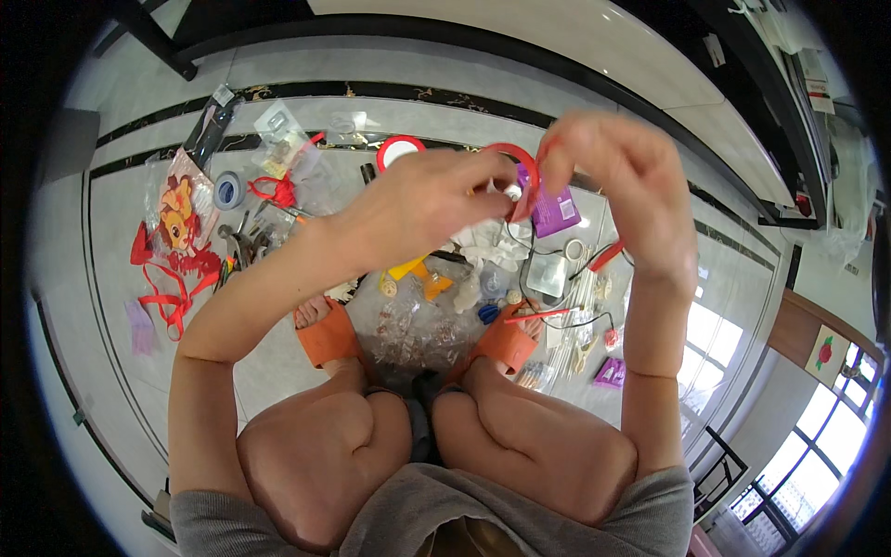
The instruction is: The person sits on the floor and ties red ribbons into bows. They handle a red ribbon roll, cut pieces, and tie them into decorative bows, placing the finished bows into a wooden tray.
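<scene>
My left hand (431,205) grips a roll of red tape or ribbon (530,182), held up above the things on the floor. At the roll's right edge is my right hand (616,163), blurred, with its fingertips bent together; whether they pinch the loose end cannot be told. Behind the roll lies a purple packet (559,211). A red and white roll (399,150) is partly hidden by my left hand. Under my hands are crumpled white material (491,245), a black cable (529,271) and a clear plastic case (547,274).
Clear plastic bags (418,324) lie between my feet in orange slippers (324,338). To the left are a grey-blue tape roll (229,190), red ribbon (170,299), a cartoon-printed bag (182,209) and tools (240,244). White sticks (574,320) lie right, near a small purple packet (610,373).
</scene>
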A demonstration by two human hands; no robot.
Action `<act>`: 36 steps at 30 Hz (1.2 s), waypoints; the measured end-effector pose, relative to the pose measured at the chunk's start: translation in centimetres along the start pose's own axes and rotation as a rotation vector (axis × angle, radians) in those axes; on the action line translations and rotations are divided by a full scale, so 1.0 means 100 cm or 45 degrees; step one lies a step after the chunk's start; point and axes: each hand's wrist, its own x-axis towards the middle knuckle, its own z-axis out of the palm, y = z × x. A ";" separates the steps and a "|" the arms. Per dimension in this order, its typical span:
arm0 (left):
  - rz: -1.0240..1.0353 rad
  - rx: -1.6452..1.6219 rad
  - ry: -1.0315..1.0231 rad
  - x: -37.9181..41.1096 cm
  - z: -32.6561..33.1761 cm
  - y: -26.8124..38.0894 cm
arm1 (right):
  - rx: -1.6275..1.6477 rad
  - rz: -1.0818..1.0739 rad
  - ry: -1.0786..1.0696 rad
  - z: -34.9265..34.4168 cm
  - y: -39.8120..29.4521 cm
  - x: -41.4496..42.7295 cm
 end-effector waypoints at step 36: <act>-0.941 -1.716 0.353 -0.005 -0.006 -0.010 | -0.150 0.230 0.107 0.017 0.069 0.013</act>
